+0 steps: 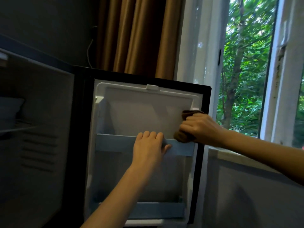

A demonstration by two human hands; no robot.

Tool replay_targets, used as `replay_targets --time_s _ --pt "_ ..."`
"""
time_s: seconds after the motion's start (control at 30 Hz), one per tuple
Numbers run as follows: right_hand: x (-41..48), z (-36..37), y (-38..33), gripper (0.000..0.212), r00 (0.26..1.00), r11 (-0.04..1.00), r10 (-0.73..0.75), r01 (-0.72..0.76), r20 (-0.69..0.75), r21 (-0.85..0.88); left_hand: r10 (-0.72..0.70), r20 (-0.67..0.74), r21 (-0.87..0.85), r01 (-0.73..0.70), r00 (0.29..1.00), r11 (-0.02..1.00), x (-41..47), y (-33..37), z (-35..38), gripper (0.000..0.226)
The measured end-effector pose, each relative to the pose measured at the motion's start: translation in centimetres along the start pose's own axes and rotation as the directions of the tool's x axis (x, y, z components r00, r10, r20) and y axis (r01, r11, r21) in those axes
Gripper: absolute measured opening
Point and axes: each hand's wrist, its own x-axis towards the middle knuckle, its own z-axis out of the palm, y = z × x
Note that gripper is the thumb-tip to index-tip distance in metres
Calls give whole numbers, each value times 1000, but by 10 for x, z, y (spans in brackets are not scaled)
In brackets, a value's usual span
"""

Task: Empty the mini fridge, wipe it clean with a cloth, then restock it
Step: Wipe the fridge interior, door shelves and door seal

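Note:
The mini fridge door stands swung open, its white inner liner facing me. My left hand grips the pale blue upper door shelf rail, fingers over its top edge and thumb in front. My right hand holds a dark brown cloth bunched against the liner at the door's right side, just above that rail. A lower blue door shelf shows near the bottom. The door shelves look bare.
The fridge cabinet interior lies dim at left, with a wire shelf and a pale container on it. Brown curtains hang behind. An open window with trees and a white sill are at right.

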Motion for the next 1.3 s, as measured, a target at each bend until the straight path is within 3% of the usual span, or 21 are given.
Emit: replay_targets --time_s 0.1,0.13,0.2,0.27,0.37,0.47,0.57,0.63,0.77,0.8,0.87,0.97,1.07,1.23,1.3 --pt "-15 4 2 14 986 991 122 -127 -114 -37 18 4 21 -18 1000 1000 2 -1 0 41" --pt "-18 4 6 30 959 968 252 -253 -129 10 19 16 19 -20 1000 1000 2 -1 -1 39" --pt "-20 0 11 61 826 828 551 -522 -123 205 22 29 7 -23 999 1000 0 -1 -1 30" --pt "-12 -2 14 71 726 695 685 -628 -60 350 26 28 46 -27 999 999 -2 -6 -4 32" --pt "2 9 18 75 749 718 660 -652 59 243 -1 5 114 1 1000 993 -4 -29 -5 37" --pt "27 32 6 79 778 774 625 -629 71 78 -28 24 160 24 999 987 -8 -62 -11 42" --pt "60 55 -12 79 753 732 651 -655 90 185 -61 62 131 52 996 990 -8 -75 -21 41" --pt "77 66 -20 74 725 676 685 -669 71 307 -88 177 145 63 980 987 -3 -69 -31 37" --pt "88 83 -22 80 716 663 697 -666 43 343 -159 228 233 105 960 967 0 -63 -24 26" --pt "89 85 -23 80 712 658 701 -664 33 354 -167 210 199 125 963 972 -3 -62 -18 27" --pt "94 84 -28 77 727 664 686 -634 14 397 -139 46 215 126 989 968 -8 -67 -2 33" --pt "114 80 -29 78 868 777 497 -455 20 434 -101 -59 230 112 993 967 -10 -67 -1 35" --pt "151 73 -20 77 946 910 320 -295 -42 292 -97 -107 234 119 990 965 -13 -68 -3 36" --pt "134 69 -13 76 955 940 295 -288 -10 182 -71 -118 266 101 990 959 -12 -71 -4 39" --pt "95 76 -16 72 925 908 378 -377 33 183 -66 -108 269 93 992 959 -11 -73 -4 39"
